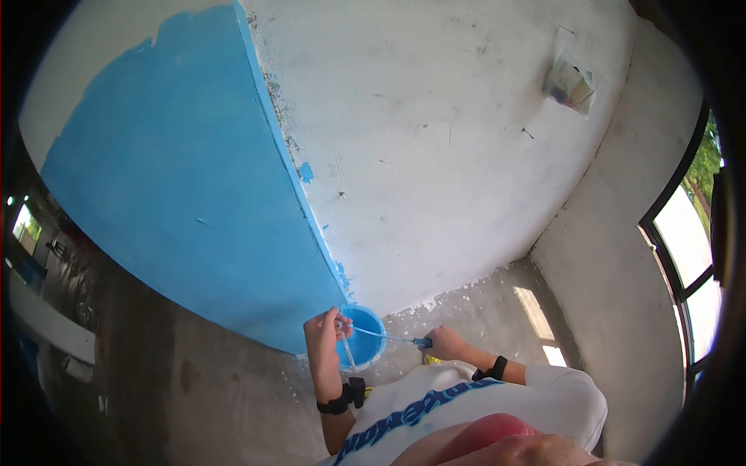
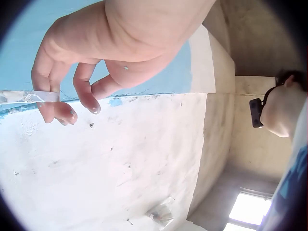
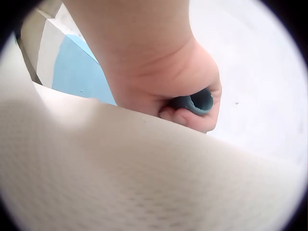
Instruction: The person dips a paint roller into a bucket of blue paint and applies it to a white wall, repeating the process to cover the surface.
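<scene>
My right hand (image 1: 447, 343) grips the blue handle (image 1: 422, 342) of a tool whose thin pale rod (image 1: 385, 335) runs left toward my other hand. In the right wrist view, my right hand (image 3: 159, 62) has its fingers curled round the handle (image 3: 184, 103), its hollow end showing. My left hand (image 1: 320, 346) is raised over the near side of a blue bucket (image 1: 376, 320), beside a narrow whitish piece (image 1: 349, 351) slanting down. The left wrist view shows my left hand (image 2: 110, 38) pinching a whitish strip (image 2: 45, 96) between its fingertips.
A wall rises ahead, part blue (image 1: 186, 171), part white (image 1: 435, 155), with a plastic bag (image 1: 571, 84) hanging on it. The grey floor (image 1: 486, 311) has white specks near the wall. Windows (image 1: 684, 233) stand at the right.
</scene>
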`<state>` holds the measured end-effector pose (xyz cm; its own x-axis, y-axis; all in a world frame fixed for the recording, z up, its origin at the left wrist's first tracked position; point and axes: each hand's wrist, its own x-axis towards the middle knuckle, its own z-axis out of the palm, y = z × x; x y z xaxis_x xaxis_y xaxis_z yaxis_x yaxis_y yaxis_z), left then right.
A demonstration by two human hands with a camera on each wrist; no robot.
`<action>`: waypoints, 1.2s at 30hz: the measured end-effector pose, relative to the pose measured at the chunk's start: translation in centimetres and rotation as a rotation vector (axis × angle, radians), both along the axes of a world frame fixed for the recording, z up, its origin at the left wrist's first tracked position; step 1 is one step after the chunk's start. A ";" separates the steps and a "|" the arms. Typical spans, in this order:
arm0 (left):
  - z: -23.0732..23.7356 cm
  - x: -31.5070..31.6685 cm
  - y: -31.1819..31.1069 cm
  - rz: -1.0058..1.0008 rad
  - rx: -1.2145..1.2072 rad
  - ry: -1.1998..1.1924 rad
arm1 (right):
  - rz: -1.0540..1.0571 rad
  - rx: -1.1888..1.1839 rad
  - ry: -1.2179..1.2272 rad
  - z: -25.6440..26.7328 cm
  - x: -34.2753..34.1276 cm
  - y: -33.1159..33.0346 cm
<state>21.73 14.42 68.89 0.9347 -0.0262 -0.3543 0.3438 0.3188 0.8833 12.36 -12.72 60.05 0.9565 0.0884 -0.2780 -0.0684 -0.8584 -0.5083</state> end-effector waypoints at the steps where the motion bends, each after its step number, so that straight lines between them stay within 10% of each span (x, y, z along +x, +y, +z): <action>1: 0.2 0.1 0.1 0.014 0.007 0.000 | 0.000 0.001 0.000 0.3 0.2 -0.1; 36: 3.3 -0.6 -4.7 0.230 0.016 -0.038 | -0.009 0.269 -0.102 -0.7 2.2 -6.4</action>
